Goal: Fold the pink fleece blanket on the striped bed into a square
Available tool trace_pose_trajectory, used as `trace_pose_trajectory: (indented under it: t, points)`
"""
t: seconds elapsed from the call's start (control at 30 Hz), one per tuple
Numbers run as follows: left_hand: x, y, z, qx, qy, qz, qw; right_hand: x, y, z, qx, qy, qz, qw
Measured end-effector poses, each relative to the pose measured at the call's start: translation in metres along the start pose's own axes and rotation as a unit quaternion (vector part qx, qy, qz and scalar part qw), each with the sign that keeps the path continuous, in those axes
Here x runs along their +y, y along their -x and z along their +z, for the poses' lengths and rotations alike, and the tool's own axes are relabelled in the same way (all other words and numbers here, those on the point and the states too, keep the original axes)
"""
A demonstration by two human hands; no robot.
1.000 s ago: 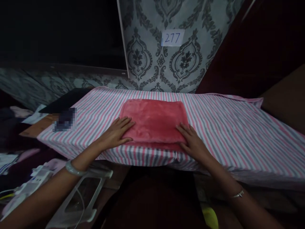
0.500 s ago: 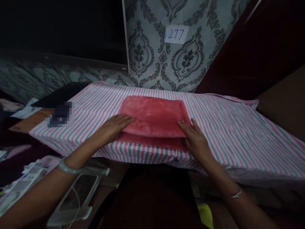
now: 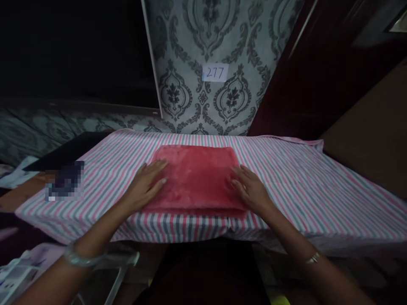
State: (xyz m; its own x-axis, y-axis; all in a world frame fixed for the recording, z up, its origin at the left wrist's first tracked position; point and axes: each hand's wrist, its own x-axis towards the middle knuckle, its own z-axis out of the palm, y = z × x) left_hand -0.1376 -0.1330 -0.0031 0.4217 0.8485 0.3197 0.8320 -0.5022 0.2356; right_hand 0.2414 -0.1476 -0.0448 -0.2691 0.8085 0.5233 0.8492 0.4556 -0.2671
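A folded red plush cloth lies flat near the front edge of a table covered with a striped cloth. My left hand rests on its left side, fingers stretched out and thumb apart. On the right side my right hand touches the cloth with fingertips and thumb, the fingers extended. A lower layer of the red cloth shows as a narrow strip along the front. Neither hand grips anything.
A dark screen stands behind on the left. A paper marked 277 is on the patterned wall. A blurred-out item sits at the table's left end. Below left is a white plastic frame.
The upper layer of the red cloth now reaches closer to the front edge, covering more of the lower layer. My hands lie flatter along its sides. The view has tilted up.
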Motion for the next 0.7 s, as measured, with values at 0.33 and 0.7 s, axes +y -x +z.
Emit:
trace_pose_trajectory:
  t: [0.33,0.7]
  points:
    - [0.007,-0.127,0.056,-0.053,-0.148,-0.105,0.982,-0.055,-0.141,0.067,-0.143,0.102,0.112,0.978]
    - [-0.013,-0.123,0.078,-0.065,-0.128,-0.115,0.983,-0.036,-0.127,0.109,-0.152,0.092,0.130,0.975]
